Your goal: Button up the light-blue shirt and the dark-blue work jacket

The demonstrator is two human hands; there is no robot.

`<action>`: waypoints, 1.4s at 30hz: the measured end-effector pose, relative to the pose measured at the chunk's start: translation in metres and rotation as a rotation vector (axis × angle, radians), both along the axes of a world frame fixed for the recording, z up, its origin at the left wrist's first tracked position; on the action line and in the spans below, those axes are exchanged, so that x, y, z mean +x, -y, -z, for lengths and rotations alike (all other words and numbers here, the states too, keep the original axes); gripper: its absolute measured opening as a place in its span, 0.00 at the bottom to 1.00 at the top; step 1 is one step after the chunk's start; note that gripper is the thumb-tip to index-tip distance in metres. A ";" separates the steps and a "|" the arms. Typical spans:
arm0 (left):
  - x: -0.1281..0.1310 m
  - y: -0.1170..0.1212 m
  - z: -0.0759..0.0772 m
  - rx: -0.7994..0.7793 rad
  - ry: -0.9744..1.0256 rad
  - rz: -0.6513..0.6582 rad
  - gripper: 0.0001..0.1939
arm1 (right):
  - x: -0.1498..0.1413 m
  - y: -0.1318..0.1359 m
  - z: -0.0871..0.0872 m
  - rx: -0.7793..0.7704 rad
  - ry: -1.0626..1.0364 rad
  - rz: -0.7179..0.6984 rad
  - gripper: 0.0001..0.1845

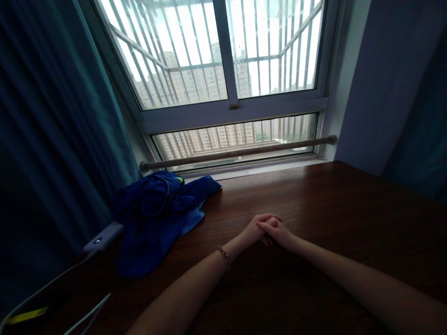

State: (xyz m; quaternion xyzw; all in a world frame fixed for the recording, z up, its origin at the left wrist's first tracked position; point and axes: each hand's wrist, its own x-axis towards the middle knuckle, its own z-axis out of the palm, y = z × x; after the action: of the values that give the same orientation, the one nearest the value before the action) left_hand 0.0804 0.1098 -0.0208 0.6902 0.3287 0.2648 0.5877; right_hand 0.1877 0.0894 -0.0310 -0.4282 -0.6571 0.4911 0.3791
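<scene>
- The left hand (pixel 254 231) and right hand (pixel 284 236) are clasped over the dark reddish-brown wooden table (pixel 296 190). Each grip is folded around the other hand, fingers pressed together and a thumb lying across the top; no thing shows between them, though the undersides are hidden.
- To hold this clasp well, an easy pressure should be enough; squeezing would only tire the fingers.
- Both forearms reach forward from the near side and meet at the hands. Level, relaxed wrists would suit this; whether the hands rest on the wood or just above it, I cannot tell.
- The thing nearest the hands is the crumpled deep-blue fabric garment (pixel 157 204), with a lighter blue patch and a small yellow-green mark. It lies on the table to the left, near the window, apart from both hands.
- A beaded or braided bracelet (pixel 224 254) circles the left wrist; loose cloth could snag on it, so some clearance there is wise.
- Beside the garment sits a pale rectangular device (pixel 106 234) with a thin white cable (pixel 52 280) running from it; elbows are best held clear of that cable.
</scene>
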 end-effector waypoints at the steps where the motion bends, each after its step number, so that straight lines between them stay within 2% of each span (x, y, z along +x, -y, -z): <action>1: 0.000 0.000 0.000 -0.003 -0.002 0.000 0.21 | 0.000 0.000 0.000 0.004 0.004 -0.001 0.31; 42: 0.001 0.001 -0.002 -0.008 -0.009 -0.010 0.20 | 0.001 0.002 -0.002 0.011 0.008 -0.013 0.30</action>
State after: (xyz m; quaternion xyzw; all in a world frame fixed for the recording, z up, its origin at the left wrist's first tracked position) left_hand 0.0816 0.1086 -0.0184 0.6873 0.3358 0.2635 0.5877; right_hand 0.1888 0.0877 -0.0285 -0.4239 -0.6638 0.4883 0.3758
